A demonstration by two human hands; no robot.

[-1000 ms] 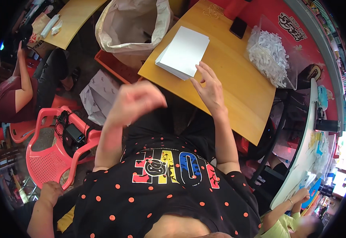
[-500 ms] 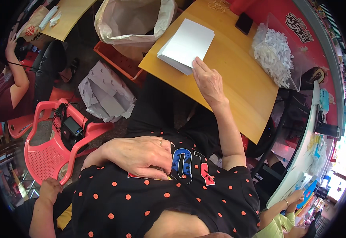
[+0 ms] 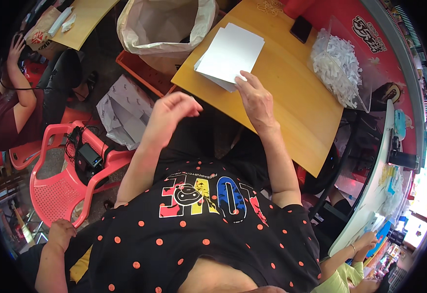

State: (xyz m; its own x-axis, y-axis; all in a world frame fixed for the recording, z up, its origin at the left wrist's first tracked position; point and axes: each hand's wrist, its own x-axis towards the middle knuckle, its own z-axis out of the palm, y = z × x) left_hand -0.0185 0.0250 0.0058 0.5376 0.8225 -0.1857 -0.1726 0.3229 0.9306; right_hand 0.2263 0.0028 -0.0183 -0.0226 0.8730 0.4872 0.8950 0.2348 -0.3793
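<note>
White flat paper stack (image 3: 230,53) under right hand (image 3: 255,100)

Just one fisheye cam on my head, looking straight down past my chest at the yellow table (image 3: 291,112), pretty close, edges bending.

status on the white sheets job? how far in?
Early, by the look of it. Done: nothing clearly finished; the stack of white sheets sits neatly on the wooden table. In hand: right hand rests fingertips on the stack's near edge; left hand is raised, empty. Left: the whole stack appears unprocessed.
</note>
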